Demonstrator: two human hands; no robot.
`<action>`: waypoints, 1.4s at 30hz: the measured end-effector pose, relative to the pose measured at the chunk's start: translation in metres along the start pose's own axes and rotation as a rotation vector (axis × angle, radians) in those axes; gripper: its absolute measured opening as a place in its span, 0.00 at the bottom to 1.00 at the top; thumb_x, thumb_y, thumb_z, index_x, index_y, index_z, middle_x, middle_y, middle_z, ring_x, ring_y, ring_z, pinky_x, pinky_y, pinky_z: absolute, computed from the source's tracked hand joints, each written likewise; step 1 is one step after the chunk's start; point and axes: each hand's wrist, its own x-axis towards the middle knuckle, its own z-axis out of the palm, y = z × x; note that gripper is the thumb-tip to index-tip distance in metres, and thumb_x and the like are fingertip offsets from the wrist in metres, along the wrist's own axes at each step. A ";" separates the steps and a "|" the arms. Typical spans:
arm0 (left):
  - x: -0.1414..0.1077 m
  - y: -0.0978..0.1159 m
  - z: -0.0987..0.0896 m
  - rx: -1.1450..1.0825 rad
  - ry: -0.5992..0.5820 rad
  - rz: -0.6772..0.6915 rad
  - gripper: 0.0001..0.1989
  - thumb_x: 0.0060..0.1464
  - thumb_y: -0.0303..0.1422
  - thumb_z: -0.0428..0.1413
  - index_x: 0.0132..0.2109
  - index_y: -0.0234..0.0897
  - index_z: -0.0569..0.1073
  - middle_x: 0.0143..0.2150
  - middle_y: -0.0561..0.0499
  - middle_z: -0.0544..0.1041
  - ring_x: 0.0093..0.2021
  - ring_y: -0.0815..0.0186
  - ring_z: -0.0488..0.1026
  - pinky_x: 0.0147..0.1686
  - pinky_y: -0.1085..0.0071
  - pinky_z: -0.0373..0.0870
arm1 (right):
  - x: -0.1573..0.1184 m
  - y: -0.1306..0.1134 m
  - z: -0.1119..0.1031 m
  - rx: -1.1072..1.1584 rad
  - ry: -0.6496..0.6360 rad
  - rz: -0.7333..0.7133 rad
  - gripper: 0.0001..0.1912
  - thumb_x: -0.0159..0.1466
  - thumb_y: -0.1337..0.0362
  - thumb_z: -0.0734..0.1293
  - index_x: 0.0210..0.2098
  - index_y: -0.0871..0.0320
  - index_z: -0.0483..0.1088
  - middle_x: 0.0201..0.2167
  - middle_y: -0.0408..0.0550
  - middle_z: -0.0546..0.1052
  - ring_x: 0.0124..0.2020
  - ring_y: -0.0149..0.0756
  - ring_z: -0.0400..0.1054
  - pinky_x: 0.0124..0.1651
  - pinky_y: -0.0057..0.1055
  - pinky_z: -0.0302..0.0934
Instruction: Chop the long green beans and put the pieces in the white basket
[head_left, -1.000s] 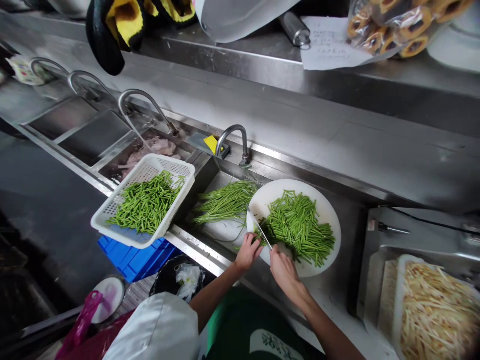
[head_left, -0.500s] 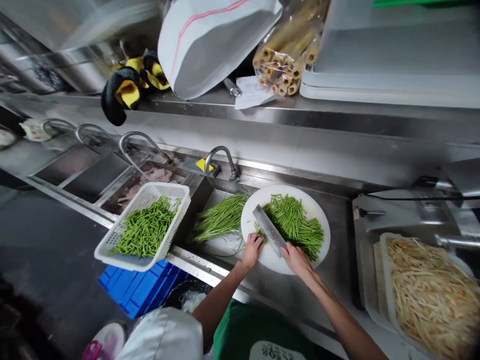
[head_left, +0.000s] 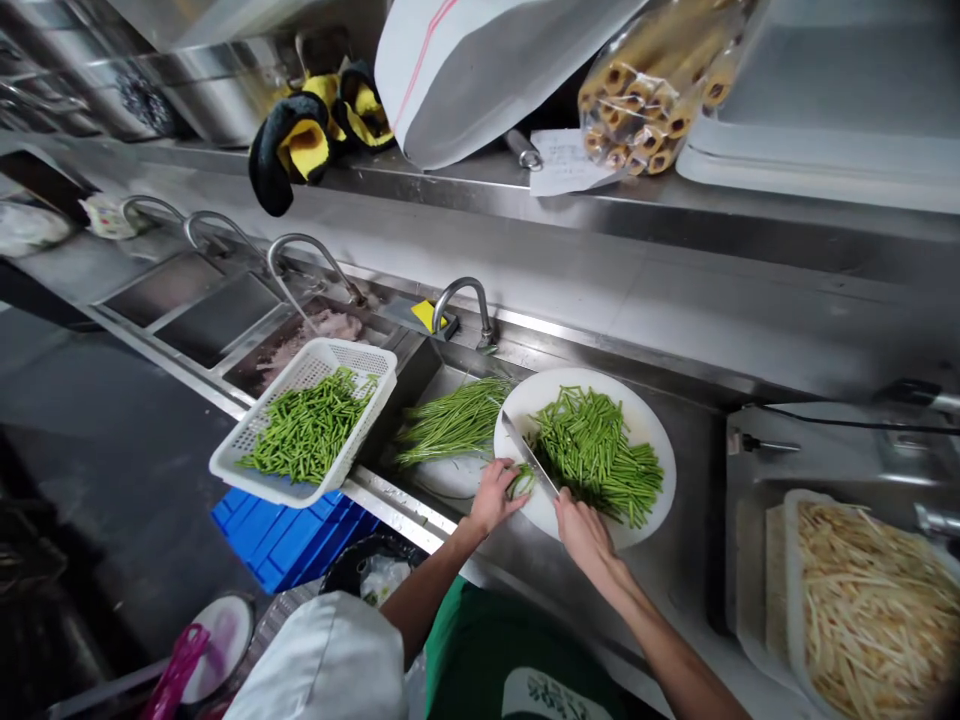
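Knife gripped in my right hand, I hold green stems with my left hand at the white board.

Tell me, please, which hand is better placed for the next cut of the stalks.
Probably the right hand: it grips the knife, its blade beside the cut pile on the white board. The left hand, at a few stalks, seems better for steadying.
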 end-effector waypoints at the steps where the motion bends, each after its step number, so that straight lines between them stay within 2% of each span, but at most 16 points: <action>1: 0.000 -0.001 0.003 -0.007 -0.038 0.012 0.17 0.57 0.40 0.61 0.52 0.41 0.73 0.52 0.44 0.70 0.53 0.56 0.67 0.55 0.55 0.69 | 0.002 -0.004 0.002 -0.005 -0.008 -0.004 0.19 0.73 0.65 0.49 0.51 0.65 0.68 0.37 0.62 0.82 0.39 0.45 0.79 0.37 0.31 0.61; 4: 0.002 -0.005 0.010 -0.038 -0.071 0.017 0.10 0.63 0.36 0.54 0.49 0.39 0.74 0.48 0.45 0.72 0.50 0.59 0.68 0.52 0.59 0.71 | 0.010 -0.014 0.010 -0.013 -0.024 0.004 0.19 0.73 0.68 0.50 0.53 0.69 0.66 0.38 0.65 0.81 0.41 0.45 0.78 0.38 0.32 0.62; 7: 0.003 -0.009 0.017 -0.058 -0.046 0.014 0.10 0.66 0.34 0.50 0.44 0.39 0.76 0.44 0.46 0.74 0.47 0.61 0.69 0.50 0.62 0.72 | 0.018 -0.012 0.013 0.002 -0.034 0.024 0.18 0.73 0.67 0.50 0.51 0.66 0.68 0.38 0.64 0.81 0.41 0.44 0.78 0.39 0.32 0.62; 11: 0.012 -0.007 0.031 -0.082 0.001 -0.017 0.10 0.65 0.32 0.50 0.43 0.40 0.77 0.43 0.47 0.75 0.47 0.61 0.70 0.51 0.60 0.72 | 0.027 0.020 0.006 0.033 -0.049 0.054 0.16 0.73 0.59 0.54 0.46 0.60 0.70 0.37 0.56 0.82 0.39 0.40 0.78 0.36 0.29 0.59; 15: 0.033 0.007 0.040 -0.175 0.026 -0.034 0.08 0.63 0.33 0.53 0.45 0.39 0.76 0.45 0.45 0.75 0.47 0.61 0.71 0.49 0.61 0.73 | 0.021 0.050 -0.002 0.014 -0.037 0.105 0.18 0.73 0.59 0.53 0.45 0.60 0.70 0.36 0.58 0.82 0.38 0.41 0.77 0.34 0.30 0.55; 18: 0.036 0.011 0.025 -0.233 0.237 -0.119 0.08 0.62 0.35 0.54 0.45 0.39 0.75 0.45 0.44 0.75 0.47 0.60 0.72 0.50 0.60 0.72 | 0.009 0.046 -0.002 -0.009 -0.014 0.119 0.19 0.74 0.59 0.50 0.46 0.61 0.69 0.34 0.58 0.82 0.35 0.43 0.78 0.33 0.31 0.55; 20: 0.029 0.008 0.010 -0.208 0.406 -0.198 0.08 0.64 0.34 0.52 0.42 0.39 0.75 0.42 0.45 0.75 0.46 0.60 0.72 0.50 0.60 0.70 | 0.002 0.031 -0.001 -0.018 -0.004 0.112 0.20 0.74 0.60 0.49 0.47 0.61 0.68 0.32 0.58 0.82 0.34 0.43 0.78 0.33 0.31 0.56; 21: 0.023 0.006 0.004 -0.185 0.437 -0.210 0.08 0.64 0.34 0.51 0.41 0.39 0.75 0.41 0.46 0.74 0.45 0.61 0.71 0.49 0.60 0.70 | 0.000 0.022 0.000 -0.018 -0.006 0.101 0.20 0.74 0.60 0.49 0.48 0.62 0.68 0.32 0.58 0.82 0.35 0.44 0.78 0.33 0.31 0.57; 23: 0.012 0.000 -0.003 -0.140 0.368 -0.169 0.08 0.63 0.34 0.52 0.40 0.39 0.75 0.40 0.47 0.74 0.45 0.61 0.71 0.48 0.60 0.69 | 0.001 0.004 0.004 -0.013 -0.021 0.077 0.20 0.74 0.62 0.49 0.49 0.62 0.68 0.33 0.58 0.82 0.37 0.45 0.79 0.34 0.31 0.59; 27: -0.003 -0.005 0.005 -0.042 0.075 -0.028 0.11 0.57 0.37 0.60 0.46 0.40 0.77 0.46 0.45 0.74 0.48 0.57 0.69 0.50 0.58 0.69 | 0.011 -0.024 0.014 -0.006 -0.044 0.051 0.19 0.73 0.66 0.49 0.53 0.66 0.66 0.37 0.61 0.82 0.40 0.44 0.79 0.37 0.32 0.63; 31: -0.004 -0.005 0.017 -0.021 0.014 -0.033 0.08 0.61 0.33 0.56 0.44 0.40 0.78 0.44 0.45 0.75 0.47 0.59 0.69 0.49 0.59 0.70 | 0.024 -0.030 0.019 0.007 -0.036 0.054 0.20 0.73 0.66 0.48 0.55 0.67 0.65 0.40 0.64 0.81 0.42 0.44 0.78 0.39 0.32 0.63; 34: -0.003 -0.005 0.024 -0.059 0.037 -0.059 0.09 0.63 0.31 0.53 0.41 0.40 0.78 0.41 0.46 0.75 0.44 0.61 0.70 0.48 0.61 0.71 | 0.033 -0.020 0.013 0.043 -0.038 0.051 0.18 0.74 0.63 0.50 0.52 0.63 0.67 0.39 0.60 0.81 0.40 0.41 0.78 0.38 0.30 0.61; 37: 0.000 -0.003 0.029 -0.096 0.085 -0.077 0.10 0.64 0.30 0.52 0.39 0.39 0.78 0.39 0.47 0.75 0.41 0.62 0.70 0.44 0.63 0.72 | 0.032 0.001 0.003 0.087 -0.039 0.047 0.16 0.73 0.59 0.54 0.46 0.58 0.70 0.36 0.55 0.82 0.38 0.39 0.78 0.35 0.28 0.58; 40: 0.015 0.006 0.032 -0.128 0.135 -0.083 0.09 0.64 0.32 0.53 0.39 0.38 0.78 0.39 0.47 0.75 0.41 0.62 0.70 0.44 0.63 0.72 | 0.017 0.031 -0.003 0.120 -0.005 0.068 0.16 0.72 0.58 0.54 0.43 0.57 0.71 0.35 0.52 0.82 0.37 0.39 0.77 0.35 0.28 0.56; 42: 0.036 0.017 0.032 -0.135 0.170 -0.082 0.10 0.64 0.34 0.52 0.42 0.39 0.78 0.40 0.46 0.75 0.42 0.61 0.70 0.45 0.62 0.71 | 0.001 0.056 -0.001 0.175 0.078 0.127 0.17 0.72 0.57 0.54 0.42 0.57 0.71 0.34 0.53 0.82 0.37 0.41 0.76 0.35 0.29 0.57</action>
